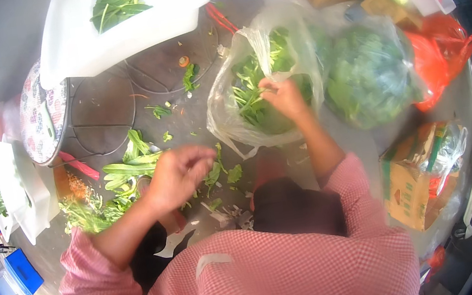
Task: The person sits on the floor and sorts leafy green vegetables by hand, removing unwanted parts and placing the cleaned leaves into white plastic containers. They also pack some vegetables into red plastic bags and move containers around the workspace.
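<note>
My right hand [284,99] is over the mouth of a clear plastic bag [225,119] that holds leafy green vegetables [250,84]. Its fingers are bent beside the stems and a hanging fold of the bag; whether they grip either cannot be made out. My left hand [181,173], slightly blurred, hovers above the floor with thumb and fingers apart and nothing visible in it. Beneath and beside it lies a heap of loose greens and trimmings [129,174], partly hidden by my forearm.
A white plastic bin [148,35] with leaves stands ahead, by a round stool [39,116] bearing a pale-green-handled tool [47,119]. To the right are another bag of greens [366,79], a red bag [436,56] and a cardboard box [408,198]. White containers [20,187] stand left.
</note>
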### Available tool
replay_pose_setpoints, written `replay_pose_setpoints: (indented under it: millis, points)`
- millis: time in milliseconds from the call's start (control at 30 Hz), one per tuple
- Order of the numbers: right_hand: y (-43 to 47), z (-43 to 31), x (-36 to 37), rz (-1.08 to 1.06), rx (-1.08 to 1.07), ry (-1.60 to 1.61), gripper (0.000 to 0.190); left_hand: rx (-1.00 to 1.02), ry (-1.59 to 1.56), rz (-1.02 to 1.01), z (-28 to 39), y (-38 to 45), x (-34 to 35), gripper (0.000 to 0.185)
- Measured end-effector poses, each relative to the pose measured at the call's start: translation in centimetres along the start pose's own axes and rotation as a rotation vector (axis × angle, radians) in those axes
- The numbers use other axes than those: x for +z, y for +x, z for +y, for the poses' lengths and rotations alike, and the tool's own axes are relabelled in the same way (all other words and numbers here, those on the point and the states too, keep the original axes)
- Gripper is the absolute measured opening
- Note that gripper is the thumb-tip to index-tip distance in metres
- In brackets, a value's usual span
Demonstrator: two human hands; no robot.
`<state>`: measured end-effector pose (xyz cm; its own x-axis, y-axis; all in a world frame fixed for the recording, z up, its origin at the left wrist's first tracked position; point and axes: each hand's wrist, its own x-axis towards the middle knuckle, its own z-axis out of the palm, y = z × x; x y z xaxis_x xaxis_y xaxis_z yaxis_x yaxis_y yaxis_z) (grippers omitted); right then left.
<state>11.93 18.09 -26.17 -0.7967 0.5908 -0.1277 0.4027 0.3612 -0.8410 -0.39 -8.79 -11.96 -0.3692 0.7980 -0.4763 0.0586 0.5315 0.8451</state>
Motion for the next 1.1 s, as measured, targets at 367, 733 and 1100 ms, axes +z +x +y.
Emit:
replay_pose_setpoints:
  millis: [367, 733, 1100]
  points:
    - [-3.2, -5.3, -5.1, -0.045, 0.009, 0.411, 0.017, 0.457, 0.178, 0.286, 1.9, 11.9, 6.9, 0.019]
    - [-4.7, -6.4, -4.1, -0.116, -0.060, 0.315, 0.015, 0.296, 0.168, -0.031, 2.5, 11.7, 4.8, 0.018]
    - [-4.5, -6.9, -3.7, -0.146, 0.136, 0.629, 0.016, -0.134, -0.607, -0.395, -1.0, 10.7, 2.2, 0.016]
